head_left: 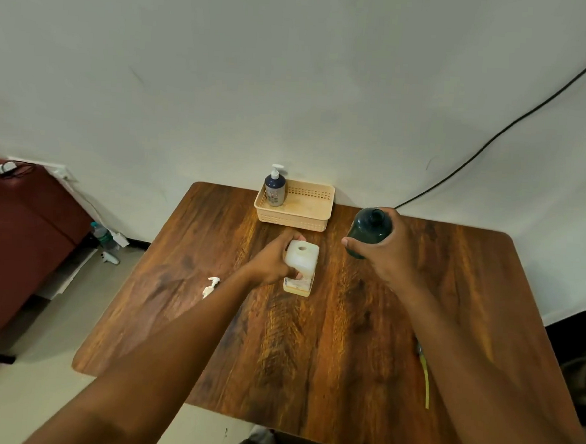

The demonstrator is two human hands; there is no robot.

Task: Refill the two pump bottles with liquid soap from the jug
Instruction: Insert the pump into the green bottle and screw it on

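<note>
The white square soap jug [302, 258] stands on the wooden table [347, 328] near its middle, its round mouth uncapped. My left hand [271, 259] grips the jug from the left side. My right hand [384, 251] holds a dark pump bottle [369, 228] with its pump off and its neck bare, lifted to the right of the jug. A loose white pump head [210, 286] lies on the table to the left. A second dark pump bottle [275, 186] with its white pump on stands in the left corner of the beige basket [305, 219].
The basket sits at the table's far edge against the white wall. A black cable [496, 134] runs down the wall to the right. A yellow strap [425, 377] lies by my right forearm. A maroon cabinet [19, 239] stands left of the table.
</note>
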